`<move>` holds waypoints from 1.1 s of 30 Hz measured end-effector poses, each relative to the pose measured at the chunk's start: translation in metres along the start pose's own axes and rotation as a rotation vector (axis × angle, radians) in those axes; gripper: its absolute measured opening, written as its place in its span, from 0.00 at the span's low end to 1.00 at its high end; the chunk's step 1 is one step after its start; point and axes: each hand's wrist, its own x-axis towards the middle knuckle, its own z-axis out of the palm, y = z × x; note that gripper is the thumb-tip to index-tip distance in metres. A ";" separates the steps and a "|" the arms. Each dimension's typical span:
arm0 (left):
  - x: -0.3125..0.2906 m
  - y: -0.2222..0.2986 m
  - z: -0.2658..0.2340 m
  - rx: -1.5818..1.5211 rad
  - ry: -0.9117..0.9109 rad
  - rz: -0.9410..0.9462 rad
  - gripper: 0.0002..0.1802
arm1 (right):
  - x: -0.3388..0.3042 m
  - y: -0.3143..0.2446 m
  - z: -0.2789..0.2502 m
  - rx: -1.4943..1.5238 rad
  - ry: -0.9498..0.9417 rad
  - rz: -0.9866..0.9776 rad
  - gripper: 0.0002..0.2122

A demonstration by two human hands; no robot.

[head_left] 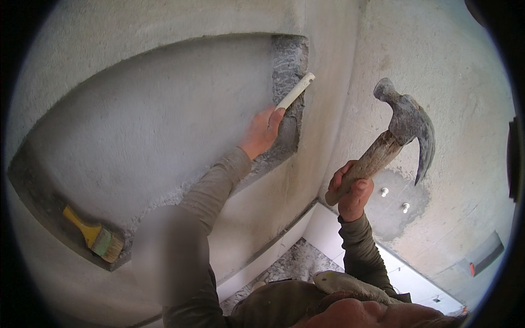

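My left hand (262, 134) grips a slim tool by its off-white handle (296, 91), which slants up and right past the fist. Any blade it has is hidden, so I cannot tell its exact kind. The fist is at the right side of a recessed wall niche (164, 104), near its rough, chipped grey inner edge (289, 54). To the right, my right hand (354, 191) is wrapped round the wooden handle of a claw hammer (406, 123). The hammer's worn metal head is raised, apart from the white handle, with its claw curving downward.
A yellow-handled paintbrush (97, 236) lies in the niche's lower left corner. Two small metal fittings (395, 200) stick out of the right wall near a damp grey patch. A small rectangular wall opening (485, 256) is farther right. Rubble (301, 259) covers the floor below.
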 end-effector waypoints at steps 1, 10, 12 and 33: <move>0.000 0.002 -0.001 0.020 -0.007 -0.010 0.28 | 0.000 0.000 0.000 -0.001 0.002 0.002 0.35; 0.002 0.015 0.001 0.070 -0.015 -0.087 0.25 | 0.021 0.083 0.017 0.232 0.087 -0.128 0.26; -0.001 0.012 0.003 0.076 -0.017 -0.105 0.24 | 0.036 0.119 0.014 -0.148 0.000 -0.130 0.24; 0.006 0.010 -0.005 0.115 0.015 0.002 0.26 | 0.039 0.046 0.030 0.344 0.140 -0.290 0.24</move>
